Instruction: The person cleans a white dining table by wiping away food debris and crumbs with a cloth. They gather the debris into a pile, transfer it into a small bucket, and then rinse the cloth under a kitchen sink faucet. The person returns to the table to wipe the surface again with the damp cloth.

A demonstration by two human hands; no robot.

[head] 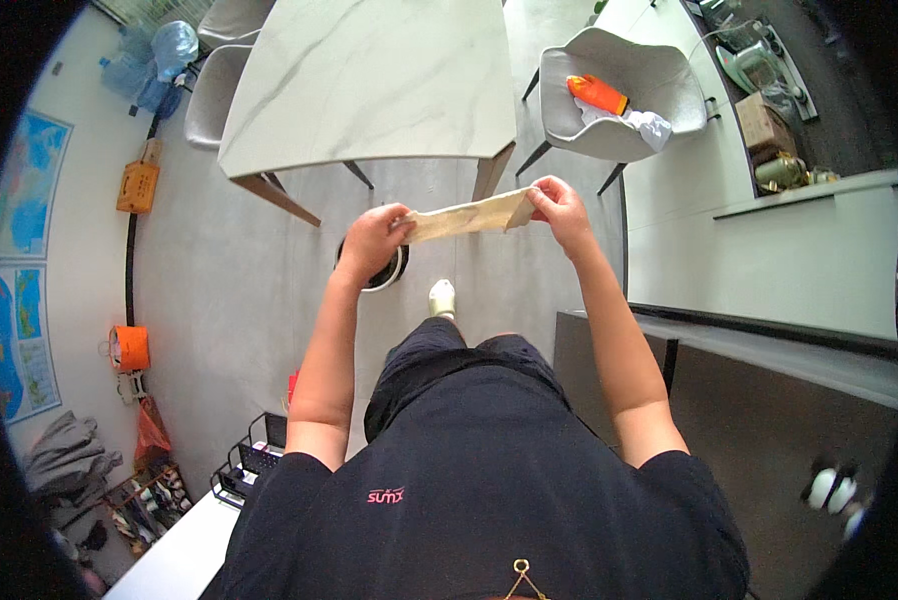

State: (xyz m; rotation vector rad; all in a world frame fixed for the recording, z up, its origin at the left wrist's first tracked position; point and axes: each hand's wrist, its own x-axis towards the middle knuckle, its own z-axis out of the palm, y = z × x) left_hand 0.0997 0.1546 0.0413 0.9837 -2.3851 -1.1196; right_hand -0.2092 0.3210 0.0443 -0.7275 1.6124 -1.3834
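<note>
A cream-coloured strip of cloth (468, 219) is stretched between my two hands, above the floor and just short of the marble-patterned table. My left hand (376, 238) pinches one end of it. At the other end, my right hand (561, 212) grips a corner between thumb and fingers, and a small flap hangs down beside it. Partly hidden below my left hand and wrist stands a round black bin with a white rim (402, 271).
The marble-patterned table (374, 82) lies ahead, with grey chairs to its left. On the grey chair (674, 82) at right rest an orange glove (597, 94) and a white plastic bag (650, 129). A white cabinet (689, 232) runs along the right. Behind my left arm is a black rack (258, 457).
</note>
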